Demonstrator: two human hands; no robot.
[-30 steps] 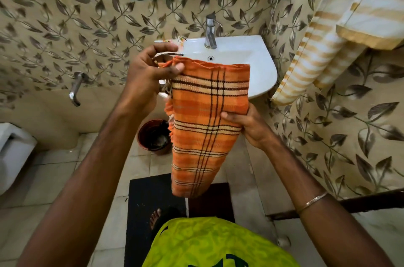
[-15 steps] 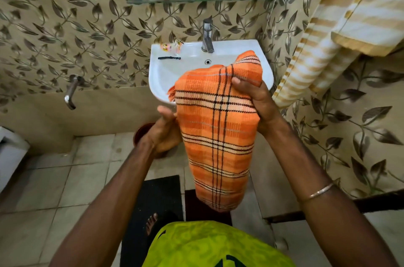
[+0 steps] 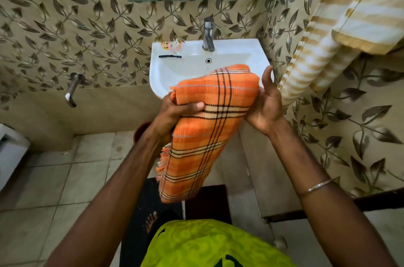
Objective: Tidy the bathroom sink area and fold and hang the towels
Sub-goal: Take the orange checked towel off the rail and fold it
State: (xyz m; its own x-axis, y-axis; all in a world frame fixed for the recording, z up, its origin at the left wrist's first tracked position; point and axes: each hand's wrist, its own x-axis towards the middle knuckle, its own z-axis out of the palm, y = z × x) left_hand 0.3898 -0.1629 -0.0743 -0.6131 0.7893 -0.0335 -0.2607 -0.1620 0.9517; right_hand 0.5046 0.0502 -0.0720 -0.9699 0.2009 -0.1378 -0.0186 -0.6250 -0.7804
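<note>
Currently my left hand (image 3: 175,111) grips the folded orange towel (image 3: 205,131) with thumb curled over it; my right hand (image 3: 265,103) presses flat-fingered against its far side. Soft, light, floppy cloth, I judge: hold near the fold.

Left hand (image 3: 175,111) grips the folded orange towel (image 3: 205,131) (thumb on top); right hand (image 3: 265,107) lies open-palmed against its right edge, above the sink (image 3: 218,59).
</note>
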